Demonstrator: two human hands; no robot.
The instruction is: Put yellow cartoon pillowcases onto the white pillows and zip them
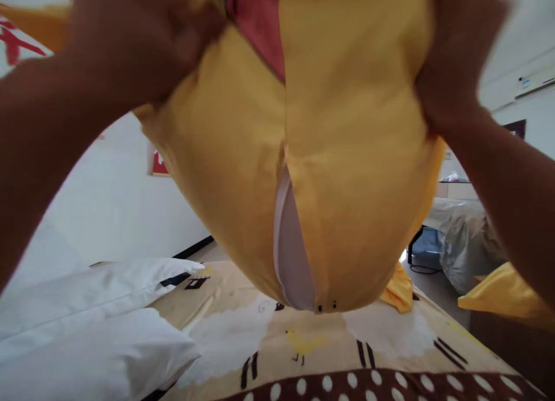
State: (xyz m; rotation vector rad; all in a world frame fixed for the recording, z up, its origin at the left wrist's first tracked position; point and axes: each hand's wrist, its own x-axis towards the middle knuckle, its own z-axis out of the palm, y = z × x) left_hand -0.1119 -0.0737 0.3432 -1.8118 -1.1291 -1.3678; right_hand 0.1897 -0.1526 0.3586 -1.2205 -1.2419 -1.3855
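Note:
A white pillow [295,250] shows through the parted opening of a yellow pillowcase [234,158], which hangs in front of me above the bed. A pink-red patch [258,28] is on its upper part. My left hand [169,36] is closed around the case's upper left side. On the upper right side, my right hand [455,59] grips the fabric, its fingers folded and slightly blurred. Both arms are raised, with the bulging lower end hanging between them. The top of the pillowcase is out of frame.
White pillows [108,343] lie at the left of the bed. A patterned blanket [303,343] with a spotted brown band covers it. Yellow cloth [511,294] is at the right, and a plastic-wrapped bundle [463,245] stands behind. A white wall [113,198] rises at left.

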